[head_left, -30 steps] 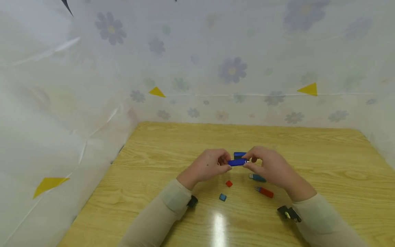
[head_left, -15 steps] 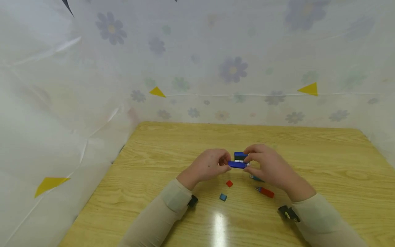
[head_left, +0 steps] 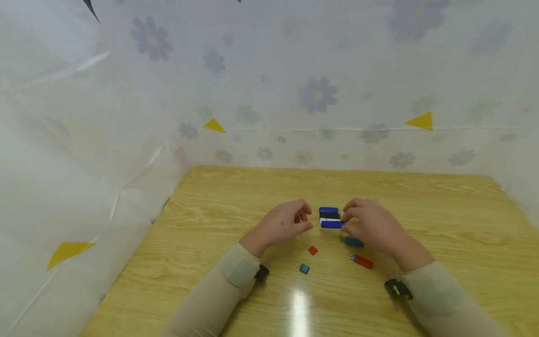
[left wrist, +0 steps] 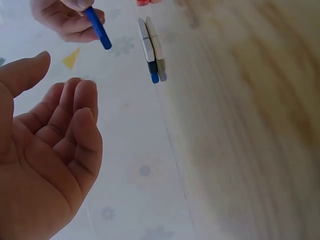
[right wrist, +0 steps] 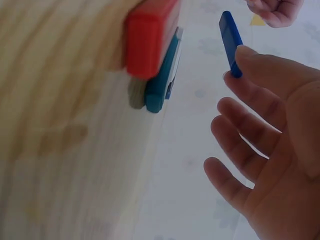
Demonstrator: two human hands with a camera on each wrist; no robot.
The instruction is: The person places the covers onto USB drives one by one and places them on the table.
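Observation:
My right hand [head_left: 372, 229] pinches one end of a blue USB flash drive [head_left: 331, 224] between thumb and forefinger, above the table. In the right wrist view the drive [right wrist: 230, 42] slants up from the fingertips, the other fingers spread loosely. My left hand [head_left: 284, 224] holds nothing; its fingers are loosely bent, a short gap left of the drive. In the left wrist view its palm [left wrist: 50, 145] shows bare. Behind the drive lies a blue, black and white block [head_left: 328, 210], partly hidden by it.
A teal USB flash drive [head_left: 353, 242] and a red one [head_left: 361, 261] lie on the wooden table [head_left: 236, 196] near my right hand. A small red square piece [head_left: 313, 250] and a small teal one [head_left: 304, 268] lie nearer the front. A flowered sheet [head_left: 269, 93] hangs behind.
My left hand has let go of the blue flash drive and drawn slightly left. My right hand has moved a little right, taking the drive along and uncovering the teal drive.

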